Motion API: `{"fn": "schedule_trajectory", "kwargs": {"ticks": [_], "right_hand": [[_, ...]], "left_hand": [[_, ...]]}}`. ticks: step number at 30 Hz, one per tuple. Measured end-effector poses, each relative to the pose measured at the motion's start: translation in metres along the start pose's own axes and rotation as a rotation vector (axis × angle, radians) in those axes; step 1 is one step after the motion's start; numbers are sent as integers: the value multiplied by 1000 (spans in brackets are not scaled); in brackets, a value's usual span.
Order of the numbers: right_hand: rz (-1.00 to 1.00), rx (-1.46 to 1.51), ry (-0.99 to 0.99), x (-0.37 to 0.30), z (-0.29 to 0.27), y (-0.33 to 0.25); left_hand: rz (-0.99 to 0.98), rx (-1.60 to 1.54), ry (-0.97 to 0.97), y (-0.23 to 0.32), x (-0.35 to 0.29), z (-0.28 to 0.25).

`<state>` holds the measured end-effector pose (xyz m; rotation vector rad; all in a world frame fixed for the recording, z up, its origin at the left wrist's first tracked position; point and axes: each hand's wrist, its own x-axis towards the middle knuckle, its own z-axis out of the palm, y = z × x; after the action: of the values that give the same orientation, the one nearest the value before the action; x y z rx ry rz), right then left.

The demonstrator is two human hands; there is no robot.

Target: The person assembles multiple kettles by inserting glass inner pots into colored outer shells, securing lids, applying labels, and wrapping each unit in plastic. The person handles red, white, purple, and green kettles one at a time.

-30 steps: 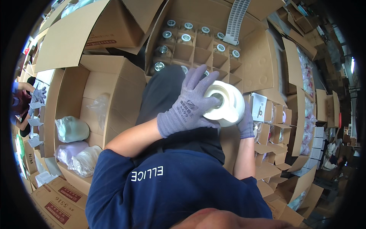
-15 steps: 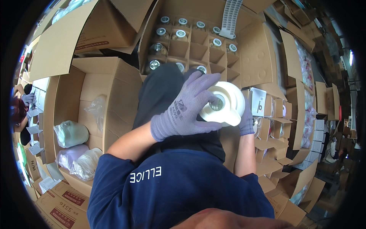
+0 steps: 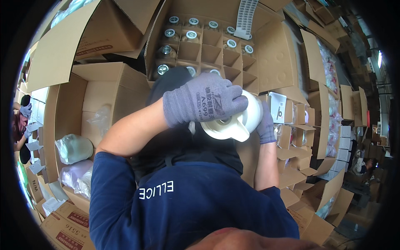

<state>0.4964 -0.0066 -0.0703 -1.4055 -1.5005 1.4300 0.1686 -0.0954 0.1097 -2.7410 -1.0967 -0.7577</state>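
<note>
A white vacuum jug [image 3: 253,114] with a pouring spout is held tilted above my lap, its mouth end toward my left. My left hand [image 3: 206,100], in a grey-purple glove, curls over the jug's mouth and collar; its fingertips are hidden. Against the jug's right side, my gloved right hand [image 3: 266,127] is wrapped, with most fingers behind it. The left hand covers most of the opening, so whatever is inside it cannot be made out. Beyond my knee stands a divided carton [image 3: 211,54] with several glass bottles [image 3: 191,35] that have round silver-and-white tops.
A strip of labels [image 3: 246,18] hangs over the divided carton's far side. At left, an open carton [image 3: 102,77] holds a mint wrapped jug [image 3: 74,148] and other bagged pieces. Compartmented cartons [image 3: 291,143] stand right. Another person's gloved hand [image 3: 26,111] shows far left.
My left hand has rolled over and closed on the jug's mouth, where its fingers were spread before. The jug has tipped toward my left, and the glass inside is now covered.
</note>
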Motion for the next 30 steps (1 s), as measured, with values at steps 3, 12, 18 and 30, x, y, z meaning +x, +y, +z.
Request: {"fn": "schedule_trajectory", "kwargs": {"ticks": [3,12,18,30], "right_hand": [[177,200,-21,-5,11,-28],[20,110,146,13,3,4],[300,46,243,11,-10,-34],[253,756,99,41,18,30]], "left_hand": [[-58,-79,-99,-4,1,-8],[-417,-728,147,7,-71,8],[-735,81,-233,68,-128,18],[-48,384,-562,55,-131,124]]}}
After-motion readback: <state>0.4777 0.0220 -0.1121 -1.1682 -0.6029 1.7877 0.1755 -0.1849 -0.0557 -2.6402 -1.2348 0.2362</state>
